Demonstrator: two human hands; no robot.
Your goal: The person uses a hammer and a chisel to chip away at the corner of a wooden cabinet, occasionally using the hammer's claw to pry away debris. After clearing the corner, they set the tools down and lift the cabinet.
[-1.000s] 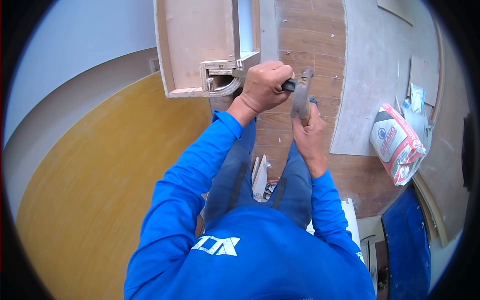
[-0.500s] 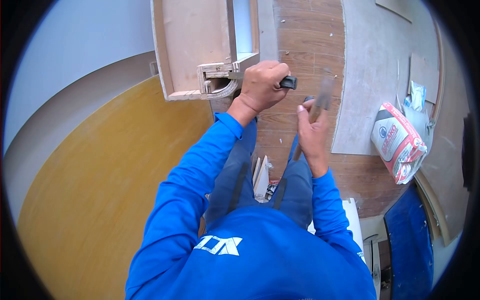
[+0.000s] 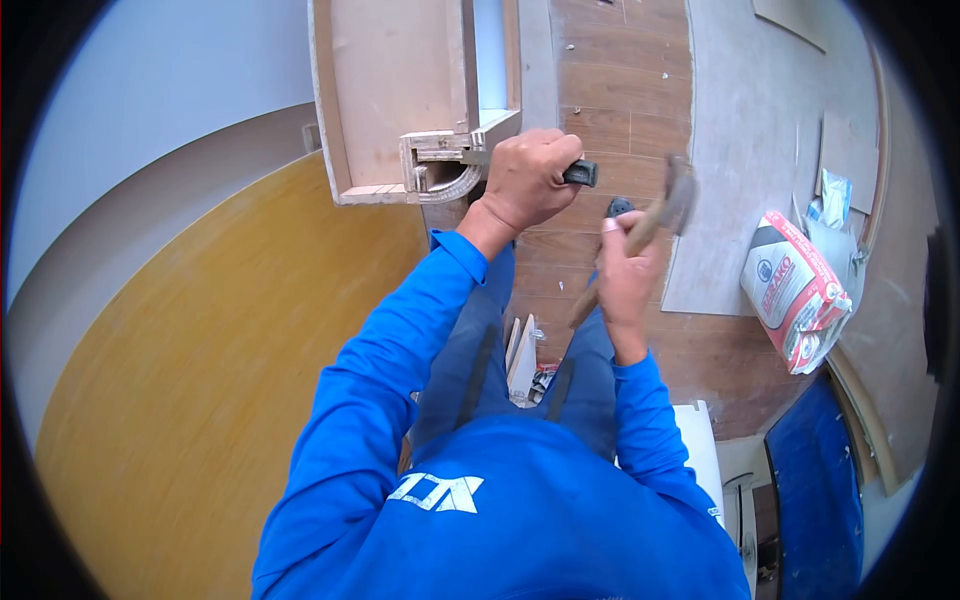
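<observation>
My left hand [image 3: 528,182] is wrapped round a chisel, whose black handle end [image 3: 581,174] sticks out on the right. Its flat metal blade [image 3: 476,157] points left, to the layered plywood at the curved corner [image 3: 447,190] of a wooden frame. In my right hand [image 3: 630,278] is a hammer [image 3: 645,230], gripped by its wooden handle. The hammer's metal head [image 3: 680,195] is up to the right of the chisel handle, apart from it.
A large yellow-brown wooden panel [image 3: 230,370] lies on the left. To the right, a printed sack [image 3: 795,290] stands by a pale board [image 3: 735,150] on the wood-plank floor [image 3: 605,95]. A blue sheet [image 3: 815,495] lies at lower right.
The hammer head has swung a little right and down, away from the chisel handle. My left hand and the chisel stay almost in place at the corner.
</observation>
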